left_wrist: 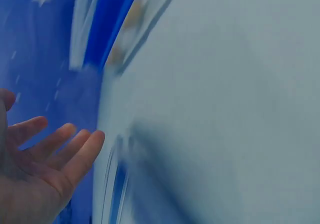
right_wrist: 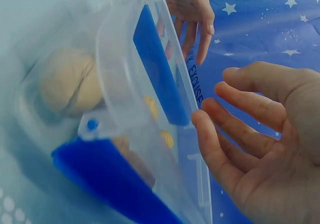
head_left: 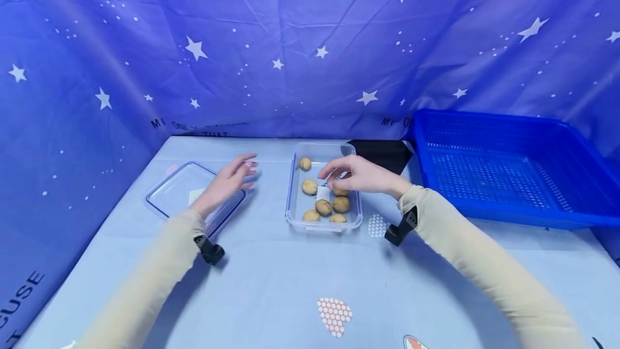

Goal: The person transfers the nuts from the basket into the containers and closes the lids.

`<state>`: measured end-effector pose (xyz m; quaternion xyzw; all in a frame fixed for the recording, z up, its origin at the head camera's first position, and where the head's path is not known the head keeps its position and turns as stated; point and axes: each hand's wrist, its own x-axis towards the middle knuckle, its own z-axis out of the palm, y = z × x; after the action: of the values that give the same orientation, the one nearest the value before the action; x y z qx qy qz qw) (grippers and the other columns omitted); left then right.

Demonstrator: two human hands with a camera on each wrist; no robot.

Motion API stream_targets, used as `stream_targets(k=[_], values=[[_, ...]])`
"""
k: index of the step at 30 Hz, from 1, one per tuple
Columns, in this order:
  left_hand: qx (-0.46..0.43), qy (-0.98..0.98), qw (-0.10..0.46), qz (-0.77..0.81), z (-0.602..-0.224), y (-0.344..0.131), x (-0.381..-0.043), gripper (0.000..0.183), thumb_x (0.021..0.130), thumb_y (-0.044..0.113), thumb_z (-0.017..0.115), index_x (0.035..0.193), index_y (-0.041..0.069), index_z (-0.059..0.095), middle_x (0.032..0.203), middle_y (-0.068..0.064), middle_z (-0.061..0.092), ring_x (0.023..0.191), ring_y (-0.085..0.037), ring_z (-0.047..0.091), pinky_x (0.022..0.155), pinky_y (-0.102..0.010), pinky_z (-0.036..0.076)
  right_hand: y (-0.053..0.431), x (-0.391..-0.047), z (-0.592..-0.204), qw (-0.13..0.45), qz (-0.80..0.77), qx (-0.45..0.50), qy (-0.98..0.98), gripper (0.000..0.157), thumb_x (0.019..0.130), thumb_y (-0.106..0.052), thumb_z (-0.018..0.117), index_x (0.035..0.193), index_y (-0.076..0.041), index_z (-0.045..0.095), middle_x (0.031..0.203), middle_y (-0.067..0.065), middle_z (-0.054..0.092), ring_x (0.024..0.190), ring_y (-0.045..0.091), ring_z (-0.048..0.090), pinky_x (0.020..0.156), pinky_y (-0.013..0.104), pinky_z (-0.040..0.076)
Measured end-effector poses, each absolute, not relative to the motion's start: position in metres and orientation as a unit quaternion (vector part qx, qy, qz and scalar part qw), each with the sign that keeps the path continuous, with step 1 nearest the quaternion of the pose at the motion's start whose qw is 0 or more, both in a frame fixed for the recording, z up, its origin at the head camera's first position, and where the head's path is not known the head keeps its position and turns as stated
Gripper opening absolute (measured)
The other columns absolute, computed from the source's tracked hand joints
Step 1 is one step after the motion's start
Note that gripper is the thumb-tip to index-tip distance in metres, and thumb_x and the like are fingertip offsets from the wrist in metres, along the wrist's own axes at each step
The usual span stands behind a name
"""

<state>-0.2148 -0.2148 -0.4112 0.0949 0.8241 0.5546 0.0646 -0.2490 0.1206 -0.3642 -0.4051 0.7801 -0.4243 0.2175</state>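
A clear plastic food container (head_left: 299, 223) with blue side clips holds several walnuts (head_left: 323, 207) and a small white piece (head_left: 323, 193) among them. Over its right half is my right hand (head_left: 360, 174), fingers loosely bent and nothing between them; in the right wrist view this hand (right_wrist: 270, 134) appears beside the container wall (right_wrist: 120, 69). Left of the container, my left hand (head_left: 225, 185) reaches above the clear lid (head_left: 167, 190) with its blue seal. Its fingers (left_wrist: 82, 156) are spread and hold nothing in the left wrist view.
A large blue plastic basket (head_left: 494, 214) stands at the right against the starry blue curtain (head_left: 300, 85). Behind the container lies a flat black item (head_left: 380, 152). The table (head_left: 271, 284) wears a pale blue cloth with printed hearts.
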Motion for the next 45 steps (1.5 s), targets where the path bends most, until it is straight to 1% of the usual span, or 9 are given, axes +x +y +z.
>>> stream_targets(k=[5, 11, 15, 22, 28, 35, 39, 40, 45], values=[[0.084, 0.842, 0.022, 0.532, -0.406, -0.259, -0.212, 0.049, 0.107, 0.026, 0.033, 0.147, -0.004, 0.032, 0.140, -0.032, 0.040, 0.128, -0.045, 0.040, 0.102, -0.052, 0.039, 0.110, -0.247, -0.366, 0.226, -0.425, -0.406, 0.777, 0.030, 0.094, -0.005, 0.058, 0.121, 0.006, 0.061, 0.119, 0.022, 0.061, 0.102, 0.023, 0.061, 0.090, 0.038, 0.051], [0.030, 0.901, -0.028, 0.431, -0.404, -0.307, -0.209, 0.054, 0.107, 0.034, 0.026, 0.146, -0.003, 0.034, 0.140, -0.032, 0.041, 0.130, -0.049, 0.034, 0.105, -0.061, 0.028, 0.098, -0.243, -0.370, 0.222, -0.431, -0.427, 0.763, 0.027, 0.093, -0.003, 0.057, 0.118, 0.008, 0.061, 0.117, 0.022, 0.062, 0.103, 0.024, 0.061, 0.089, 0.040, 0.051], [0.000, 0.915, -0.029, 0.402, -0.407, -0.335, -0.206, 0.059, 0.106, 0.038, 0.024, 0.145, -0.006, 0.033, 0.144, -0.033, 0.033, 0.133, -0.051, 0.027, 0.106, -0.063, 0.024, 0.095, -0.241, -0.372, 0.220, -0.437, -0.432, 0.758, 0.026, 0.094, -0.003, 0.057, 0.117, 0.009, 0.061, 0.117, 0.023, 0.062, 0.102, 0.024, 0.062, 0.088, 0.037, 0.052], [-0.017, 0.920, 0.025, 0.392, -0.407, -0.354, -0.204, 0.068, 0.106, 0.042, 0.020, 0.146, -0.013, 0.021, 0.147, -0.038, 0.019, 0.136, -0.054, 0.014, 0.110, -0.062, 0.015, 0.090, -0.237, -0.375, 0.219, -0.445, -0.419, 0.760, 0.026, 0.093, -0.002, 0.058, 0.116, 0.009, 0.062, 0.115, 0.022, 0.062, 0.099, 0.024, 0.062, 0.088, 0.035, 0.052], [-0.007, 0.936, 0.107, 0.336, -0.402, -0.359, -0.207, 0.073, 0.104, 0.047, 0.021, 0.148, -0.010, 0.016, 0.148, -0.039, 0.013, 0.136, -0.056, 0.010, 0.107, -0.065, 0.016, 0.088, -0.236, -0.381, 0.208, -0.457, -0.429, 0.751, 0.024, 0.092, 0.001, 0.059, 0.114, 0.010, 0.062, 0.114, 0.025, 0.062, 0.098, 0.024, 0.062, 0.085, 0.031, 0.053], [0.016, 0.935, 0.114, 0.337, -0.413, -0.377, -0.199, 0.049, 0.106, 0.023, 0.034, 0.142, -0.010, 0.035, 0.145, -0.039, 0.023, 0.130, -0.054, 0.025, 0.103, -0.063, 0.027, 0.086, -0.234, -0.382, 0.204, -0.464, -0.424, 0.751, 0.023, 0.093, -0.001, 0.060, 0.114, 0.007, 0.063, 0.113, 0.021, 0.063, 0.097, 0.022, 0.062, 0.088, 0.034, 0.052], [-0.012, 0.892, 0.138, 0.430, -0.420, -0.392, -0.190, 0.044, 0.105, 0.010, 0.034, 0.145, -0.009, 0.032, 0.153, -0.034, 0.009, 0.138, -0.050, 0.011, 0.108, -0.063, 0.020, 0.080, -0.234, -0.381, 0.205, -0.471, -0.418, 0.749, 0.024, 0.093, -0.001, 0.060, 0.115, 0.007, 0.063, 0.112, 0.021, 0.064, 0.096, 0.022, 0.062, 0.088, 0.033, 0.052], [-0.022, 0.880, 0.145, 0.453, -0.421, -0.395, -0.188, 0.044, 0.105, 0.010, 0.034, 0.146, -0.008, 0.031, 0.154, -0.032, 0.002, 0.139, -0.050, 0.001, 0.109, -0.064, 0.015, 0.079, -0.234, -0.381, 0.207, -0.473, -0.416, 0.749, 0.024, 0.092, -0.001, 0.060, 0.115, 0.007, 0.063, 0.112, 0.022, 0.064, 0.097, 0.022, 0.062, 0.088, 0.033, 0.052], [-0.045, 0.843, 0.149, 0.514, -0.426, -0.403, -0.182, 0.046, 0.105, 0.008, 0.035, 0.149, -0.002, 0.029, 0.157, -0.025, -0.004, 0.141, -0.044, -0.002, 0.112, -0.060, 0.011, 0.066, -0.231, -0.382, 0.218, -0.477, -0.415, 0.744, 0.026, 0.093, -0.001, 0.059, 0.118, 0.006, 0.062, 0.114, 0.019, 0.064, 0.099, 0.020, 0.062, 0.090, 0.031, 0.050]])
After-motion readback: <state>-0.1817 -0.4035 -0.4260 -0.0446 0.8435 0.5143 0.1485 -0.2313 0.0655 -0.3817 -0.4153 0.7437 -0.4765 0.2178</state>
